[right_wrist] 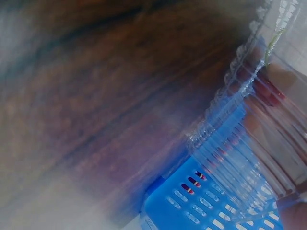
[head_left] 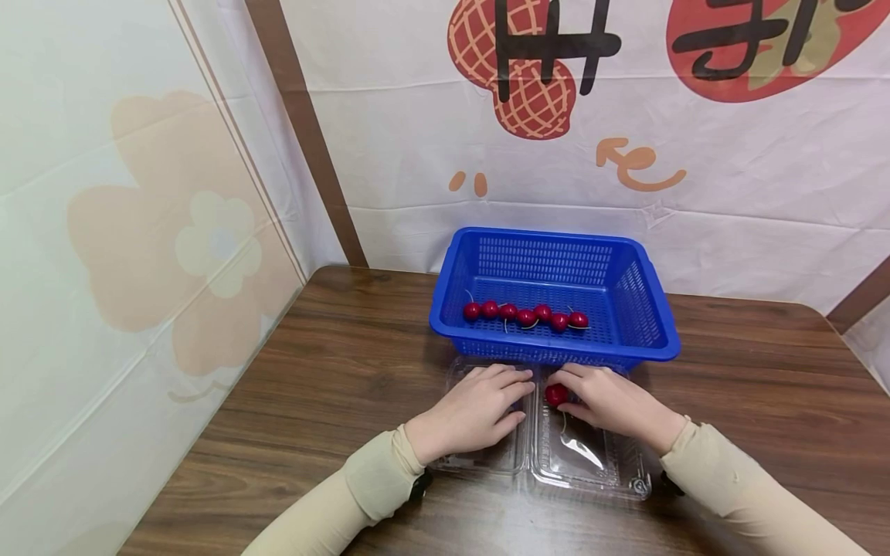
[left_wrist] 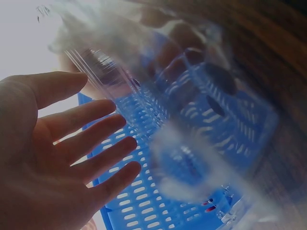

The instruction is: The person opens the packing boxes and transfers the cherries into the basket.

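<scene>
A clear plastic clamshell box (head_left: 566,477) lies unfolded on the table, its two halves side by side. In the right half, my right hand (head_left: 605,395) pinches a red cherry (head_left: 556,395) with a thin stem between thumb and fingers. Through the clear wall in the right wrist view, that cherry (right_wrist: 269,92) shows with part of the hand. My left hand (head_left: 476,409) is over the left half, palm down; in the left wrist view its fingers (left_wrist: 103,163) are spread and hold nothing. Whether it touches the plastic I cannot tell.
Just behind the box stands a blue slotted basket (head_left: 556,235). Several cherries (head_left: 526,318) lie in a row along its near side. The brown wooden table (head_left: 327,371) stretches to both sides, and a printed cloth (head_left: 403,116) hangs behind it.
</scene>
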`<state>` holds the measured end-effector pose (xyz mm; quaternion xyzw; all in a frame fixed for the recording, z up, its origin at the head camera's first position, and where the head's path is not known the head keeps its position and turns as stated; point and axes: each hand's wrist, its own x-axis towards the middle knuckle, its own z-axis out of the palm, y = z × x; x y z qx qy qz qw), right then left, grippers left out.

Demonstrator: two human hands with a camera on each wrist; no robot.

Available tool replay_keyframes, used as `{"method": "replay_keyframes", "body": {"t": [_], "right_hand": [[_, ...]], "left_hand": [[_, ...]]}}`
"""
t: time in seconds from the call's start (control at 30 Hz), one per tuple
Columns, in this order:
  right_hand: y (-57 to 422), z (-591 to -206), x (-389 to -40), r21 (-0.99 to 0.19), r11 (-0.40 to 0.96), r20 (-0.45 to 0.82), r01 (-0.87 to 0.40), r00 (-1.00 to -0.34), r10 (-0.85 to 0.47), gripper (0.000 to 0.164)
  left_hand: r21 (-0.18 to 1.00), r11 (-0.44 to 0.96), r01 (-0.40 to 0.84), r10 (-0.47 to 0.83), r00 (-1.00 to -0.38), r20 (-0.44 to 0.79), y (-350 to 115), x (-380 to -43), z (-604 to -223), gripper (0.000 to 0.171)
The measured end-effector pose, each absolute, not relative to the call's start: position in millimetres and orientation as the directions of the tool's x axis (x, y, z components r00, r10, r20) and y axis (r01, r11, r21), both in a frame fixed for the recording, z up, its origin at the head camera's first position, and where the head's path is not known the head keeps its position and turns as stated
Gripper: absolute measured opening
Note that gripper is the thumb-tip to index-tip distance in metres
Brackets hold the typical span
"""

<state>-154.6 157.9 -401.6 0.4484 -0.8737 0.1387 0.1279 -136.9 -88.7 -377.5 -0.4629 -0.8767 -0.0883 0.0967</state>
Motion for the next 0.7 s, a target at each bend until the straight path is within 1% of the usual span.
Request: {"method": "replay_keyframes", "body": {"t": [0.7], "right_hand": [[166.2,-376.8,-147.7,-0.068,0.536,0.419,-0.841,-0.512,-0.75,0.033]], "left_hand": [[0.066,0.547,0.834,0.798,-0.544,0.261,-88.4,-136.3,-377.2,0.039]]}}
